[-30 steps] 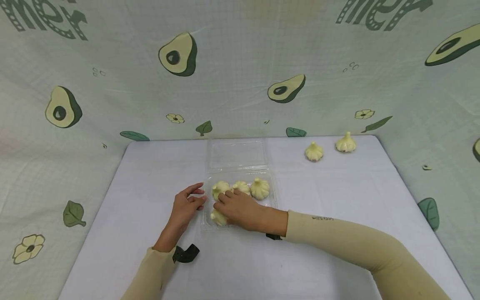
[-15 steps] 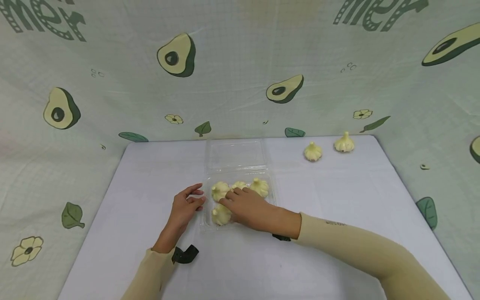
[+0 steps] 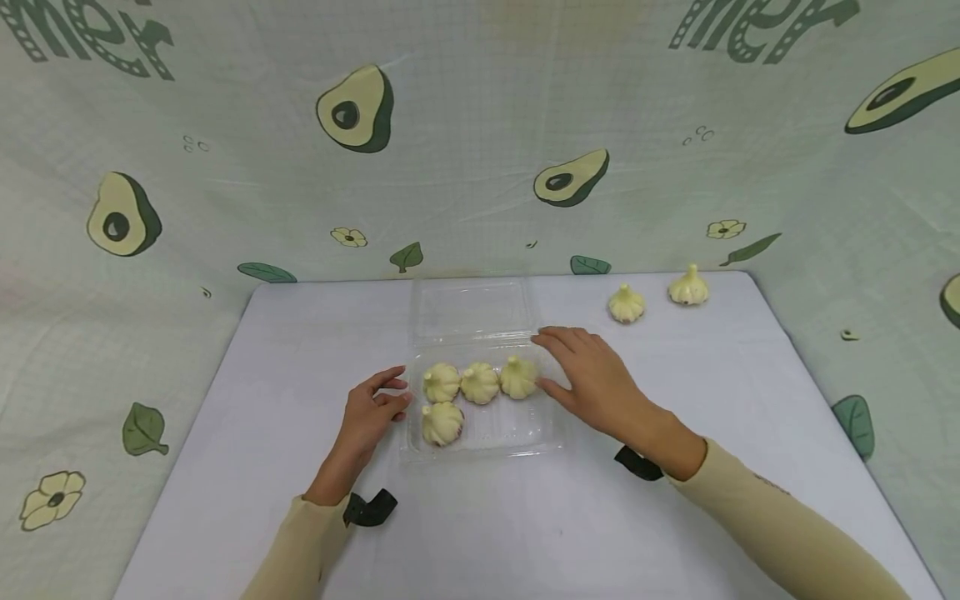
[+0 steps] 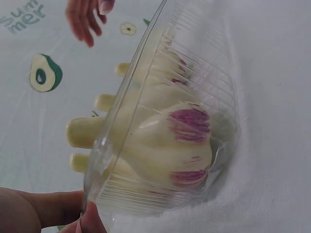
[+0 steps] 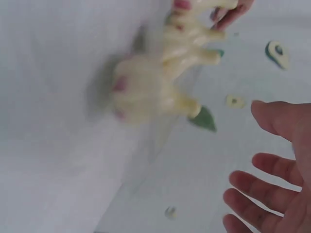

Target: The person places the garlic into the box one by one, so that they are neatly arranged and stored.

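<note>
A clear plastic clamshell box (image 3: 517,433) lies with its lid (image 3: 472,308) folded back on the table. Inside its base are several garlic bulbs: one at back left (image 3: 441,382), one at back middle (image 3: 480,383), one at back right (image 3: 518,378) and one at front left (image 3: 442,423). At the left side my left hand (image 3: 375,410) pinches the box's rim between thumb and finger, as the left wrist view shows. My right hand (image 3: 592,379) hovers by the right side with spread fingers (image 5: 262,189), holding nothing.
Two more garlic bulbs stand at the back right of the table, one nearer (image 3: 626,304) and one farther right (image 3: 688,286). An avocado-print cloth (image 3: 465,150) hangs behind the white tabletop (image 3: 480,533).
My right hand has left the front-left garlic bulb, rising and moving right past the box's right side, its fingers now spread. The left hand has stayed in place.
</note>
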Demonstrator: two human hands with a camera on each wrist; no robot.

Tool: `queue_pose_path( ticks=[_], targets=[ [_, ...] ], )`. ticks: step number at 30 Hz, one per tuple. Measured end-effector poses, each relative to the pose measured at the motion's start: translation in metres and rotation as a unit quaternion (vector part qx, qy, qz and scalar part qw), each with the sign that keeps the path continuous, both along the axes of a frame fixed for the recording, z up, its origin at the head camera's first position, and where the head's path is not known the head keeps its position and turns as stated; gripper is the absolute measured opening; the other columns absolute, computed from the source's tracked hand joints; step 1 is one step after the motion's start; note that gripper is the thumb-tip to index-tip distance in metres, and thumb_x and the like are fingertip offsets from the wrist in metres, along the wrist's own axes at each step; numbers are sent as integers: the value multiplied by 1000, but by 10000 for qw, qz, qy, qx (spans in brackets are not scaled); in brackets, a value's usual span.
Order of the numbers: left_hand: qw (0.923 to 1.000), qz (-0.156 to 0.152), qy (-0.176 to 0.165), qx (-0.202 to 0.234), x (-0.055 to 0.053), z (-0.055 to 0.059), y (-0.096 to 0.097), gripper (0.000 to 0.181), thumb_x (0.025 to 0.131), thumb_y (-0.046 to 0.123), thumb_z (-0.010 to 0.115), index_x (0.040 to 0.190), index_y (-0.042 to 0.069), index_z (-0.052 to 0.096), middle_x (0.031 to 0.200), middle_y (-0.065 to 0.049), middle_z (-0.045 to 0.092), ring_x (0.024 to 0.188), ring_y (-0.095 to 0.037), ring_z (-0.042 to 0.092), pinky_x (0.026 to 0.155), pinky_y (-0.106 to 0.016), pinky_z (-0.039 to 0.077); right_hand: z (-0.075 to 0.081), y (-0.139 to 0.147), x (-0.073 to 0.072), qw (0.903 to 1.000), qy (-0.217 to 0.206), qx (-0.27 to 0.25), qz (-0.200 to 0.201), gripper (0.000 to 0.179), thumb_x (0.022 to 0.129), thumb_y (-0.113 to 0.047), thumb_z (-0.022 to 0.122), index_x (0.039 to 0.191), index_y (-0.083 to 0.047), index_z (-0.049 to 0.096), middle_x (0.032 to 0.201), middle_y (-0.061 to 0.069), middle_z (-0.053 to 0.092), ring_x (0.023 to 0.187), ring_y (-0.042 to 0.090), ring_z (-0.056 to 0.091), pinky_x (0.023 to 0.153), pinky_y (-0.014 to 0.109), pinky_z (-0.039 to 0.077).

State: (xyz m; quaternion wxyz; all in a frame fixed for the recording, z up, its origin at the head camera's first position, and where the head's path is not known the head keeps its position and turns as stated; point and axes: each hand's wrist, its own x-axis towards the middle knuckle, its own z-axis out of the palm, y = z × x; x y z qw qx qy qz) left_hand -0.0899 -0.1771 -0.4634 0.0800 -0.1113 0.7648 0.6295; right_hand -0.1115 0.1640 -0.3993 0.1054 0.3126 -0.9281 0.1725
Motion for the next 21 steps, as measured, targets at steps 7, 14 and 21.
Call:
queue_pose_path(
  ticks=[7,14,21],
  targets=[
    [10000,41,22,-54,0,1,0,50,100,-4,68,148,-2,57,123,-19,60,86,-13,65,66,-19,57,-13,50,-13,9948,-8,-395,-939,60,89,-14,86,140,4,60,144,23,60,132,44,56,104,63,48],
    [10000,51,11,-49,-1,1,0,50,99,-5,69,148,-3,57,122,-18,60,83,-9,64,66,-19,57,-24,90,-26,9843,25,-478,-1698,64,90,-11,85,141,11,55,144,31,56,130,51,53,104,69,45],
    [10000,73,-2,-36,0,0,0,50,99,-5,69,148,-3,58,122,-18,60,82,-8,64,66,-19,57,-37,112,-35,9794,212,-100,-2003,70,89,-17,85,143,14,51,147,36,49,132,57,48,106,73,41]
  ],
)
